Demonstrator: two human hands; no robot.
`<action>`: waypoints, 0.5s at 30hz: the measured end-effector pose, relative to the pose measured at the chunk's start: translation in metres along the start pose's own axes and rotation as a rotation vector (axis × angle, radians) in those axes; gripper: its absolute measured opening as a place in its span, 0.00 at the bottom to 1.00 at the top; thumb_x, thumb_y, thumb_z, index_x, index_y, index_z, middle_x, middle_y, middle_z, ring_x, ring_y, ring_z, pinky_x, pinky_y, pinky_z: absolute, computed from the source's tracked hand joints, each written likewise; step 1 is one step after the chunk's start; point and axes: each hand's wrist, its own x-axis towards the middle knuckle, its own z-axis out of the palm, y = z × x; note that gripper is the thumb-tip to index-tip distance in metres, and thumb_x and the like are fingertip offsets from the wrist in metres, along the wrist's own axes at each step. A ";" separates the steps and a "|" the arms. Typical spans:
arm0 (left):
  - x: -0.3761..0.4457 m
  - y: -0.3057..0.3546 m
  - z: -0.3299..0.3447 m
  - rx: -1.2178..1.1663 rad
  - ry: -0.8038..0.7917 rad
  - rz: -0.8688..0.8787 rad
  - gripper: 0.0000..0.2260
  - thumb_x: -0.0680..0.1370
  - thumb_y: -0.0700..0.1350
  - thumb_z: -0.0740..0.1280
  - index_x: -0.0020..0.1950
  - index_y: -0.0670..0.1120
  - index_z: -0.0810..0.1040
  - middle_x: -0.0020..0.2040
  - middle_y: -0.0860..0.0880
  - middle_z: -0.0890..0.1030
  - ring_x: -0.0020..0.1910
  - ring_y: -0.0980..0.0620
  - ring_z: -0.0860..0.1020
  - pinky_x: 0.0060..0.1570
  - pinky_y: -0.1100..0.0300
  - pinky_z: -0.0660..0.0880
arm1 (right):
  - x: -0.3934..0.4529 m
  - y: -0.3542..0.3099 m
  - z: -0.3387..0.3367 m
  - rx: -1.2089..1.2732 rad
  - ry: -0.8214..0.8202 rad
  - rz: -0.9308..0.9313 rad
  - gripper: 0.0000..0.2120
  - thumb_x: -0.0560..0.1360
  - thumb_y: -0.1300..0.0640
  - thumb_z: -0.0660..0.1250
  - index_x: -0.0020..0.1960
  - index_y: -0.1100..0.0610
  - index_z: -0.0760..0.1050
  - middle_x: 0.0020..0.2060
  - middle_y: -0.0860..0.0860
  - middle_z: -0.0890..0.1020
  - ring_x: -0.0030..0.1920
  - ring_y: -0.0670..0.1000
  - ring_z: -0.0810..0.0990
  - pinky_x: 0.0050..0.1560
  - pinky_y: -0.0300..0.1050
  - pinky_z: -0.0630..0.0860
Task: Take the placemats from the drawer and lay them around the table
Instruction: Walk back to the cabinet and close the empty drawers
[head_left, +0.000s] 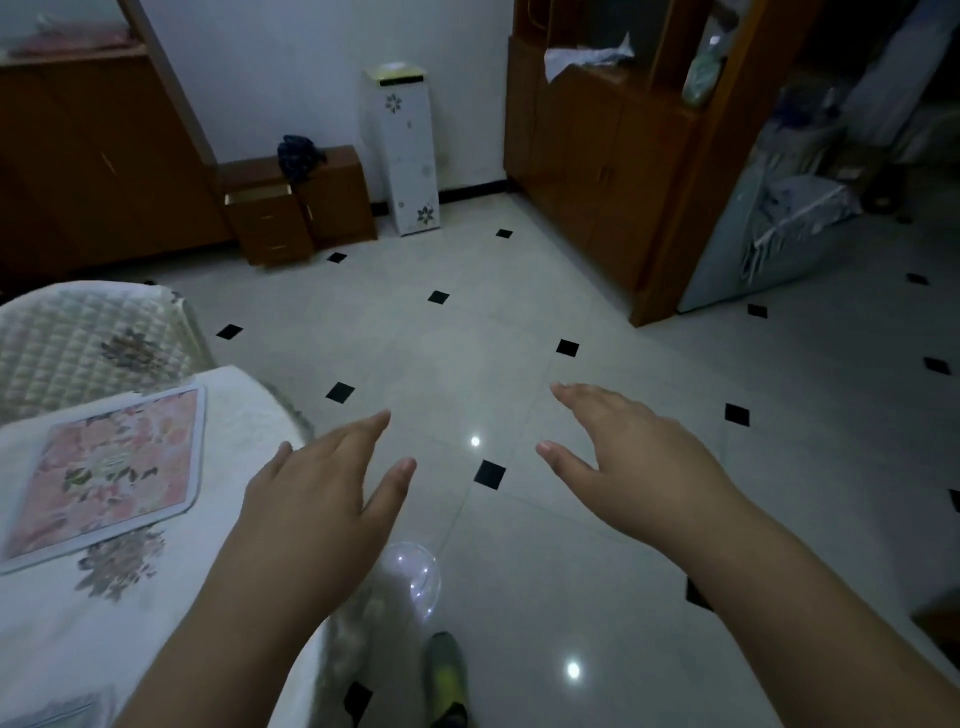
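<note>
Your left hand (317, 499) and right hand (639, 457) hold nothing, fingers (363, 431) straight, and one placemat (109, 467) lies by the desk (234, 415) edge.

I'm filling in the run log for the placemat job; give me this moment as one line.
left hand: open, empty | right hand: open, empty | placemat: flat on table | drawer: open, across room

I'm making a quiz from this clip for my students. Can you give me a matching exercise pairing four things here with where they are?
1. placemat
2. dark cloth
3. open drawer
4. shoe

a. on the tiled floor
b. on the white tablecloth
c. top of the small cabinet's left side
d. heaped on the small cabinet

Pairs: 1-b, 2-d, 3-c, 4-a
</note>
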 end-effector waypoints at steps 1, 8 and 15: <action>0.012 0.001 0.004 -0.002 -0.008 0.006 0.28 0.81 0.65 0.50 0.80 0.60 0.58 0.77 0.58 0.68 0.73 0.55 0.69 0.78 0.51 0.51 | 0.007 0.004 -0.002 -0.016 0.001 0.009 0.32 0.80 0.34 0.53 0.81 0.43 0.52 0.79 0.41 0.60 0.77 0.45 0.61 0.73 0.49 0.64; 0.110 0.002 0.014 -0.083 -0.004 0.083 0.28 0.81 0.65 0.52 0.80 0.59 0.61 0.77 0.57 0.68 0.76 0.54 0.66 0.76 0.48 0.59 | 0.076 0.020 -0.008 -0.086 0.001 0.085 0.32 0.80 0.34 0.53 0.81 0.43 0.50 0.79 0.41 0.59 0.76 0.46 0.62 0.73 0.47 0.63; 0.224 -0.015 0.011 -0.115 -0.002 0.153 0.28 0.81 0.65 0.51 0.80 0.58 0.61 0.76 0.57 0.68 0.76 0.56 0.64 0.78 0.48 0.56 | 0.177 0.009 -0.026 -0.198 0.024 0.124 0.31 0.81 0.35 0.52 0.81 0.43 0.52 0.78 0.41 0.62 0.75 0.47 0.64 0.71 0.50 0.66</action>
